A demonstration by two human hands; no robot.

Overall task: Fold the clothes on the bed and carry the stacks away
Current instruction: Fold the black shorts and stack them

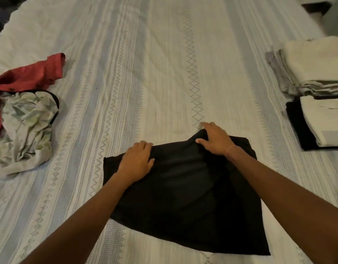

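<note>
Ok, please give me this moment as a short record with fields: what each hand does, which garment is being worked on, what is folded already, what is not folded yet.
garment in work: black garment, lying on the bed cover
left hand: grips the far edge of it, fingers curled over the cloth
right hand: pinches a raised fold at the far edge
folded already: two stacks at the right side of the bed
not folded yet: red garment and pale patterned garment, crumpled at the left

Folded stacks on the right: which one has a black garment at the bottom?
The nearer stack: white on black. The farther stack is cream and grey.
</note>
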